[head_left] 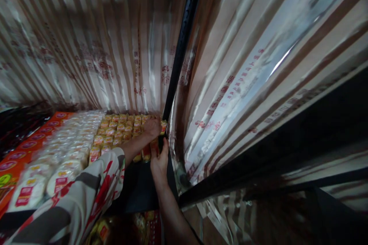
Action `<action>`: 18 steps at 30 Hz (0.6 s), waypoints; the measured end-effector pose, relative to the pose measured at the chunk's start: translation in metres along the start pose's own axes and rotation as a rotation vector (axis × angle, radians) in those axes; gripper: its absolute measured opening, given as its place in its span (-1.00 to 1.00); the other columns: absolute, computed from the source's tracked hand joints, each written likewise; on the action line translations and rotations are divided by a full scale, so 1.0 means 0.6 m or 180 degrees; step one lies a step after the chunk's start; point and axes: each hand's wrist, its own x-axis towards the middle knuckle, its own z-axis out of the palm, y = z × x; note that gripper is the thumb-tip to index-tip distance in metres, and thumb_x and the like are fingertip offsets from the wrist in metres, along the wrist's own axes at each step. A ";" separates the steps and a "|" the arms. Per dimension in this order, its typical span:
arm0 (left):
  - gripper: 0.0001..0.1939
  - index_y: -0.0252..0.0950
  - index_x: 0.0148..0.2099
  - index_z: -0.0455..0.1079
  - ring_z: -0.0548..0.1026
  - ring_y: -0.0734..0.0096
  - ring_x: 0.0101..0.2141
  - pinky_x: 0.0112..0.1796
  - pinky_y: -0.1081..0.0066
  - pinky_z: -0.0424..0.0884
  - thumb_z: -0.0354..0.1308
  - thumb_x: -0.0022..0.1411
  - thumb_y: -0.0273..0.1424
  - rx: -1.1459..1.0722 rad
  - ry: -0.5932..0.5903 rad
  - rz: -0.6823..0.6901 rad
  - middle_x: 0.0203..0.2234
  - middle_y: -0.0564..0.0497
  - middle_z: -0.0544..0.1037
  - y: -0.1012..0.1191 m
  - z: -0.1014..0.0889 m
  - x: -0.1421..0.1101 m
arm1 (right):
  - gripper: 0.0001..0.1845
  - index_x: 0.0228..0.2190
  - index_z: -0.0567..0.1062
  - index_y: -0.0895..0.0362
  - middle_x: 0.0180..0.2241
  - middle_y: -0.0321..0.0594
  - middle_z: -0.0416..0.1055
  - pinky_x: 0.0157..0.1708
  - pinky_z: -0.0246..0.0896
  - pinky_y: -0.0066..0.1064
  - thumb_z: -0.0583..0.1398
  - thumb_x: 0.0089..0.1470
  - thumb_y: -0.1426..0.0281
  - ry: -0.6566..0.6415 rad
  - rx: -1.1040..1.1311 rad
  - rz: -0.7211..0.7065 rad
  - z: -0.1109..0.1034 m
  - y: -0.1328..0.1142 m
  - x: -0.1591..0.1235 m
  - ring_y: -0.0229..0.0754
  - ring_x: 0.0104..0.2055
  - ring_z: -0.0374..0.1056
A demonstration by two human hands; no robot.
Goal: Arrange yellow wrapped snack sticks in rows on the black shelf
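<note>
Rows of small yellow-wrapped snack packets (119, 130) stand close together on a dark shelf (135, 189). My left hand (152, 126), its arm in a patterned sleeve, reaches over the back right of these rows with fingers curled down. Whatever lies under those fingers is hidden. One yellow packet (163, 125) shows just right of it, beside the black post. My right hand (160, 160) is at the right end of the rows, thumb and fingers apart, with a dark gap between them. It is close to the nearest packets; contact cannot be made out.
Clear-wrapped white round cakes (59, 172) fill the shelf's left part, beside an orange printed strip (27, 149). A black post (182, 42) rises at the corner. Pleated printed sheeting (115, 34) hangs behind and to the right. More packets (103, 229) lie below the shelf.
</note>
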 end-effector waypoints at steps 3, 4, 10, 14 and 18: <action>-0.88 -0.42 -0.35 0.40 0.27 0.06 -0.09 -0.04 0.17 0.14 0.08 0.00 -0.56 0.0000 0.0018 -0.0159 -0.30 -0.22 0.43 0.001 0.002 -0.001 | -0.38 0.14 0.07 0.19 0.21 -0.01 -0.03 0.19 -0.16 -0.08 0.02 0.02 0.38 -0.0030 -0.0062 -0.0095 0.002 0.000 -0.007 -0.07 0.26 -0.13; -0.88 -0.43 -0.33 0.39 0.24 0.04 -0.07 -0.04 0.16 0.14 0.07 0.01 -0.55 0.0046 0.0033 -0.0198 -0.27 -0.23 0.42 0.002 0.003 -0.001 | -0.38 0.14 0.08 0.20 0.21 -0.01 -0.02 0.19 -0.16 -0.08 0.02 0.01 0.41 -0.0056 -0.0095 -0.0103 0.004 -0.001 -0.010 -0.07 0.26 -0.13; -0.67 -0.46 -0.06 0.30 0.23 0.08 -0.07 -0.08 0.17 0.15 -0.12 0.14 -0.58 0.0649 0.0155 -0.0332 -0.15 -0.28 0.38 0.007 0.019 0.000 | -0.39 0.11 0.14 0.19 0.21 0.00 -0.04 0.18 -0.12 -0.08 0.03 -0.03 0.44 -0.0053 -0.0202 -0.0043 0.010 -0.001 -0.015 -0.04 0.25 -0.11; -0.66 -0.45 -0.03 0.31 0.23 0.07 -0.06 -0.09 0.19 0.16 -0.12 0.15 -0.55 0.0708 0.0051 -0.0273 -0.14 -0.28 0.37 0.004 0.020 -0.001 | -0.39 0.11 0.15 0.17 0.22 -0.01 -0.06 0.16 -0.06 -0.09 0.02 -0.03 0.45 -0.0034 -0.0226 -0.0085 0.007 0.002 -0.012 -0.04 0.25 -0.11; -0.64 -0.44 -0.01 0.31 0.25 0.12 -0.10 -0.07 0.24 0.18 -0.06 0.14 -0.51 0.0643 0.0138 -0.0049 -0.20 -0.23 0.40 0.002 0.011 -0.011 | -0.43 0.08 0.16 0.22 0.19 0.04 -0.01 0.16 -0.08 -0.11 0.00 -0.01 0.44 -0.0014 -0.0206 -0.0186 0.000 -0.008 -0.014 -0.05 0.25 -0.13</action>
